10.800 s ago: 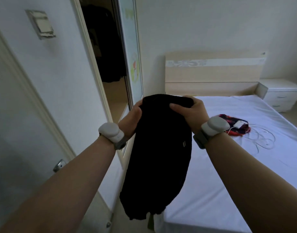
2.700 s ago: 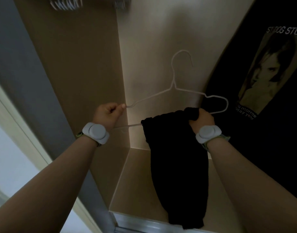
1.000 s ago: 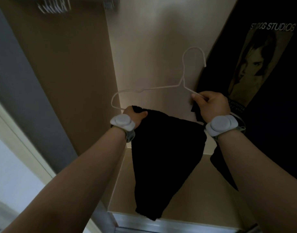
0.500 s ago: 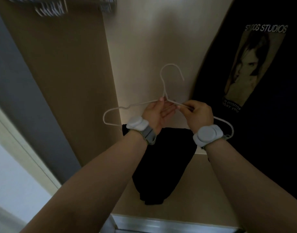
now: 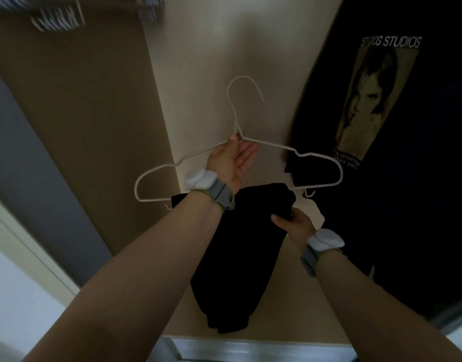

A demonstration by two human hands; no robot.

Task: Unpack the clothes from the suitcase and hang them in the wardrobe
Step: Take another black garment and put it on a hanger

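Note:
A white wire hanger point(image 5: 235, 118) is held up inside the wardrobe, hook pointing up. My left hand point(image 5: 231, 160) holds it at the neck where the two shoulders meet, thumb against the wire. A black garment point(image 5: 237, 246) hangs folded over the hanger's bottom bar and droops toward the wardrobe floor. My right hand point(image 5: 294, 223) pinches the garment's upper right edge just below the bar. The middle of the bottom bar is hidden behind my left wrist and the cloth.
A black printed T-shirt point(image 5: 397, 131) hangs at the right, close to the hanger's right end. The brown wardrobe side wall point(image 5: 88, 121) stands at the left, the pale back wall point(image 5: 211, 48) ahead. Several spare hangers point(image 5: 57, 19) hang blurred at the top left. The metal door track point(image 5: 251, 348) runs below.
My right hand has left the hanger's neck and dropped to grip the black garment's right edge. My left hand alone now holds the hanger at the neck. The garment hangs lower.

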